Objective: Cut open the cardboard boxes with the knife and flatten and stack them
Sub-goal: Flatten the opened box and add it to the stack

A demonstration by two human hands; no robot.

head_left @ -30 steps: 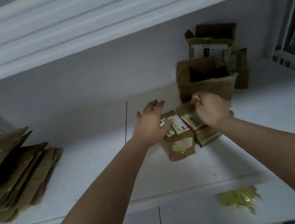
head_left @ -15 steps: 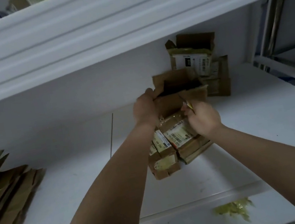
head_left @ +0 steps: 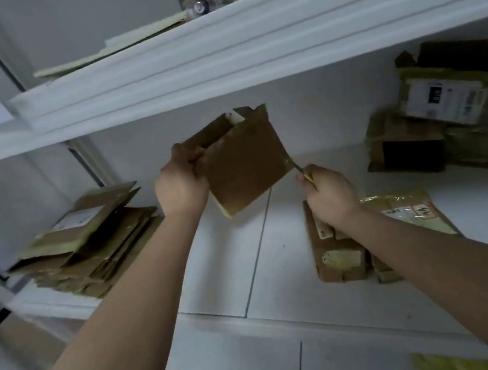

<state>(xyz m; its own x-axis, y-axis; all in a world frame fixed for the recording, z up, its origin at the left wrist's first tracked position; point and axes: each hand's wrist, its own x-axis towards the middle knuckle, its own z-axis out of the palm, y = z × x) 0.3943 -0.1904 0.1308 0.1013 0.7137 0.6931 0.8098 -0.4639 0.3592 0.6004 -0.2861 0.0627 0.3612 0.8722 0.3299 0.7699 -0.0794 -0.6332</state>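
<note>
Two hands are up over the white shelf (head_left: 219, 274), both busy with one cardboard box (head_left: 242, 165). The left hand (head_left: 181, 186) grips the box by its left edge, fingers curled round the cardboard, and holds it in the air, tilted, with its open top turned toward the back wall. The right hand (head_left: 330, 192) is closed round a knife (head_left: 298, 168) whose thin blade reaches up and left to touch the box at its lower right edge.

Below that hand, on the shelf, sit a couple of small taped boxes (head_left: 336, 253) side by side, with a flat yellowish taped parcel (head_left: 409, 207) just beside them on the right. Farther back on the right, several opened boxes (head_left: 448, 113) are piled against the wall, one with a white label. Well apart on the left end of the shelf lies a stack of flattened cardboard (head_left: 90, 244). More flat cardboard (head_left: 114, 49) rests on the shelf above.
</note>
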